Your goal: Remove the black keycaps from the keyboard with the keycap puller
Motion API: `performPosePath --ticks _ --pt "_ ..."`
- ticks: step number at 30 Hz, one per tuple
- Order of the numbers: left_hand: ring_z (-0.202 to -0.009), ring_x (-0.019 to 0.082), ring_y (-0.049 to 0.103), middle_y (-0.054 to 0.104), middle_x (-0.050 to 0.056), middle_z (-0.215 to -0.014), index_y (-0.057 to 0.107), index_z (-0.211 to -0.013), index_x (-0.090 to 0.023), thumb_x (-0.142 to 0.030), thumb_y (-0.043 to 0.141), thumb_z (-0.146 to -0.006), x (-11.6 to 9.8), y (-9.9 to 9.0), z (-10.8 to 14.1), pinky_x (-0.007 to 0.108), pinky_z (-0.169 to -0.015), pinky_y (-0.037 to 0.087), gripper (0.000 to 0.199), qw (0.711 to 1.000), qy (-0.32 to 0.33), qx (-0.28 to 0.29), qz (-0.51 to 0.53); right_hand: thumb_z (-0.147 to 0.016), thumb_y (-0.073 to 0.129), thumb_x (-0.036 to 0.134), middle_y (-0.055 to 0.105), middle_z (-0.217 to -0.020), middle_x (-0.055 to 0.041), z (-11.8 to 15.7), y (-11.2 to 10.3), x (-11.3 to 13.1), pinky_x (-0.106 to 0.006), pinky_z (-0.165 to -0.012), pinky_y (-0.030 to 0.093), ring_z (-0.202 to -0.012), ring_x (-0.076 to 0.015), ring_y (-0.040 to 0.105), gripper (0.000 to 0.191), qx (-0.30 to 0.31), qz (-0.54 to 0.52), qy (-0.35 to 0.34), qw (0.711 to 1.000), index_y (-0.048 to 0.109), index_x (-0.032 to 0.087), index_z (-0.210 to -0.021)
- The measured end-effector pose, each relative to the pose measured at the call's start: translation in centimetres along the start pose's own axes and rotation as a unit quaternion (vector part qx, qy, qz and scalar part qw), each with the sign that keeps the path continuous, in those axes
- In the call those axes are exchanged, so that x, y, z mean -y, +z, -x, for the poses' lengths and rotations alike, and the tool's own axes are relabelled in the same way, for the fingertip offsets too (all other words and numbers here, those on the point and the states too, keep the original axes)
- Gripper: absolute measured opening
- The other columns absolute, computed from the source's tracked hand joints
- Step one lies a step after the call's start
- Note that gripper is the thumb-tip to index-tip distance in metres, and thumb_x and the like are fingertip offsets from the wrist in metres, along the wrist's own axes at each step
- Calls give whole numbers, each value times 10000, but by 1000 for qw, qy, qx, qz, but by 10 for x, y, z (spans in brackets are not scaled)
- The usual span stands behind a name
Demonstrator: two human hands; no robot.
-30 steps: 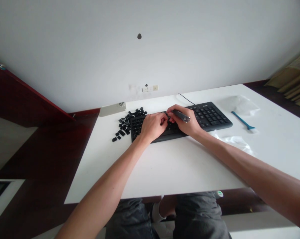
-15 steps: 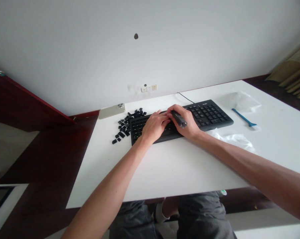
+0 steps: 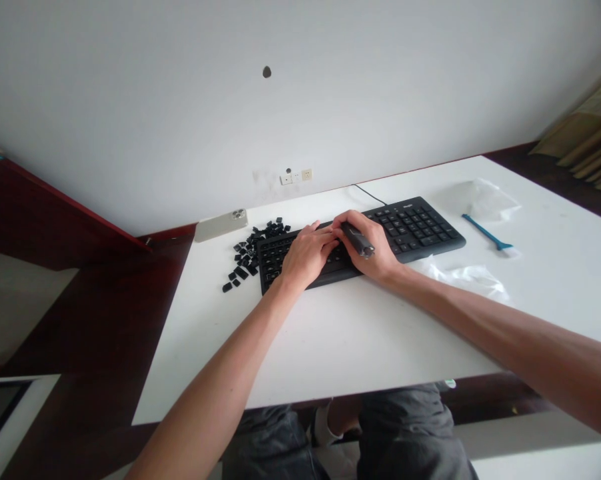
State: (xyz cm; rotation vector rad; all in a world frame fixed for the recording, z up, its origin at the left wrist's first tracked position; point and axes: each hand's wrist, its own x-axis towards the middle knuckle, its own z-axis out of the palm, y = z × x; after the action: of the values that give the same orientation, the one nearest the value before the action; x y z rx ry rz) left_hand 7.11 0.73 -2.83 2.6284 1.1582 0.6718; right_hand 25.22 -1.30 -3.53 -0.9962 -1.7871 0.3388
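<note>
A black keyboard (image 3: 420,230) lies slanted across the white table. Its left part, partly under my hands, shows keycaps missing. My right hand (image 3: 370,247) is wrapped round a dark, thick pen-like tool (image 3: 356,239), whose lower end is hidden by the fingers over the middle of the keyboard. My left hand (image 3: 308,255) rests on the keyboard's left half, its fingertips meeting those of my right hand; whether they pinch anything is hidden. Loose black keycaps (image 3: 253,250) lie in a pile at the keyboard's left end.
On the white table (image 3: 360,340), a phone (image 3: 220,225) lies at the back left. A blue brush (image 3: 486,233) is right of the keyboard, between a clear plastic bag (image 3: 493,200) and a crumpled one (image 3: 473,281). A cable (image 3: 370,194) runs behind the keyboard.
The whole view has shifted slightly. Both hands and the tool keep nearly the same place over the keyboard.
</note>
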Motion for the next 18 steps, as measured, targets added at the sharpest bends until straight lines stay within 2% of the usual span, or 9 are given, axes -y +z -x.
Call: performPosePath --ticks 8,12,16,18 --pt "-1472 237 554 657 -99 -1494 764 -1243 -347 -243 503 -1103 -1 -2 0 456 -1293 418 314 1000 5 3 4 -976 560 185 713 -995 -34 1 0 3 -366 -802 523 -879 -220 690 92 -4 -4 12 1000 617 251 -1008" --pt "-1480 253 548 661 -89 -1489 766 -1264 -350 -236 524 -1097 0 0 0 480 -1279 438 316 1000 1 -2 15 -978 564 205 713 -993 -35 0 0 2 -368 -797 524 -880 -219 683 77 -2 -1 10 1000 619 254 -1001" --pt "-1502 290 522 671 -7 -1479 756 -1331 -282 -252 569 -1082 2 6 1 505 -1254 466 313 999 -25 -14 27 -1000 563 269 689 -910 -28 -6 -2 -3 -364 -778 511 -818 -207 646 47 -98 9 55 994 602 251 -981" --pt "-1505 295 518 670 20 -1476 755 -1342 -248 -240 581 -1076 4 8 1 506 -1254 467 318 999 -28 -18 32 -1000 568 289 681 -873 -24 -9 -3 -6 -362 -765 506 -782 -202 628 59 -114 15 69 991 596 251 -965"
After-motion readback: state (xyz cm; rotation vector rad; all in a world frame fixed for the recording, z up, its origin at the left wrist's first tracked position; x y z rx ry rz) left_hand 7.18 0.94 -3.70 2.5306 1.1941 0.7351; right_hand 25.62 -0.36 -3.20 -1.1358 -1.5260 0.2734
